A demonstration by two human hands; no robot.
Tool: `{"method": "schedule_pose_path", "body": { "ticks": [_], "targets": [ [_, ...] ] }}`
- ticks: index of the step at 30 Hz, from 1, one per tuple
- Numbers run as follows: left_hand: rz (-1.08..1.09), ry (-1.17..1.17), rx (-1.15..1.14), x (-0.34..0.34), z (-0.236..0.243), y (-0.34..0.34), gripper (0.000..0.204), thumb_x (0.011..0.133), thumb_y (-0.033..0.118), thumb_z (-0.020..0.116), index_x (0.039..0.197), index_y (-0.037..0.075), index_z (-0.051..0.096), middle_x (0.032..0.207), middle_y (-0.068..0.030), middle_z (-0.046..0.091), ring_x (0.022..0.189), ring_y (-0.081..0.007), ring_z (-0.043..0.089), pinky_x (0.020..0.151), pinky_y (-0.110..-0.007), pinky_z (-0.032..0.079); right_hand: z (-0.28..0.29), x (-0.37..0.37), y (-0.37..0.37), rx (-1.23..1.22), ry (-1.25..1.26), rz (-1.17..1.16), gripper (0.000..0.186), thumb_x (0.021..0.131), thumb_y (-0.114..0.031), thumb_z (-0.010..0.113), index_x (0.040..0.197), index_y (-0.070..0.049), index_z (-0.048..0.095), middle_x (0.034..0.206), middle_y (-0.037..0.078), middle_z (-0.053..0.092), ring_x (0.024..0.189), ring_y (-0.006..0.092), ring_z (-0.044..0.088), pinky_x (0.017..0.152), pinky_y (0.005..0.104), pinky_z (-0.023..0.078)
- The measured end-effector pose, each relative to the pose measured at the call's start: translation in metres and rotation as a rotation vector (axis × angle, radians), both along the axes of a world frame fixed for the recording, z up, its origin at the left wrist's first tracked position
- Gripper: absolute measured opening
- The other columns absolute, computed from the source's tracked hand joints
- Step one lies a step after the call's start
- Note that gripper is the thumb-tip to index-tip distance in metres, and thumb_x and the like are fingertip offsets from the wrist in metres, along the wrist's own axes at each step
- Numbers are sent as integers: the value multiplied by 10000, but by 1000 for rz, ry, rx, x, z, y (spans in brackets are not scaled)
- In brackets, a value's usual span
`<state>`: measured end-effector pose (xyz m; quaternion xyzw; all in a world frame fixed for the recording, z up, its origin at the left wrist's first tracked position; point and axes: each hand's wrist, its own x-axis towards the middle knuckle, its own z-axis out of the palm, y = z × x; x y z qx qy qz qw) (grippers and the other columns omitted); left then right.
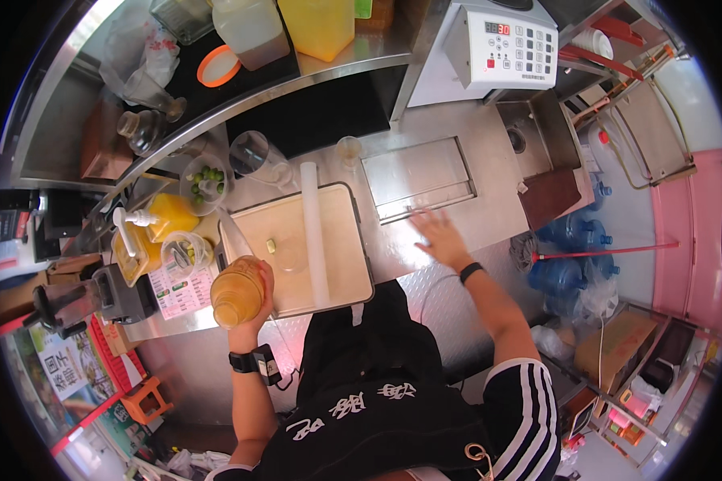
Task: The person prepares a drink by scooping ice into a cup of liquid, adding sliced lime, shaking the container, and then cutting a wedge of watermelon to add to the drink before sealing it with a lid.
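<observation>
My left hand [263, 290] is wrapped round a shaker [237, 295] with amber contents, held at the near left corner of the cutting board [351, 248]. My right hand [440, 239] is stretched out over the steel counter, fingers spread, holding nothing. On the board lie a long white stick [314, 240], a small pale green piece of fruit [271, 245] and a round clear item [291, 255], whose kind I cannot make out. A knife [234, 239] rests across the board's left edge. Beside it stands a clear tub [186, 253] with slices in it.
Behind the board are a bowl [191, 192] of limes, a clear pitcher [257, 154] and a small cup [348, 151]. Yellow pump bottles [168, 218] stand at left. A sealing machine or dispenser with a keypad [512, 50] and a sink [529, 132] are at right. A shelf edge [329, 70] overhangs the back.
</observation>
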<state>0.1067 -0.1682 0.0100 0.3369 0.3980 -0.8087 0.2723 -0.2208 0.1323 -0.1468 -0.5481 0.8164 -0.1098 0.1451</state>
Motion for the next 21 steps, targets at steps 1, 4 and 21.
{"method": "schedule_pose_path", "body": {
  "ticks": [1,4,21],
  "targets": [
    [19,13,4,-5,4,5,413,869,154,548,1244,-14,503,1222,-152,531,1197,-336,485,997,-443,448,-3,-39,19,43,-65,-145,642,914,-360,556,1486,-189,322,1528,24,336,1423,225,271,1161,541,122],
    [55,45,42,-28,17,21,429,854,151,563,1249,-6,504,1216,-159,527,1197,-334,485,985,-429,451,4,-143,70,243,492,-177,581,959,-382,446,1482,-162,323,1528,29,336,1452,184,183,1158,573,46],
    [50,14,-262,-22,-20,43,344,966,240,408,1220,36,518,1195,-125,576,1142,-289,547,964,-419,501,17,-112,6,-286,-541,-286,388,889,-137,603,1276,-112,576,1178,140,656,1127,333,606,1102,472,323]
  ]
}}
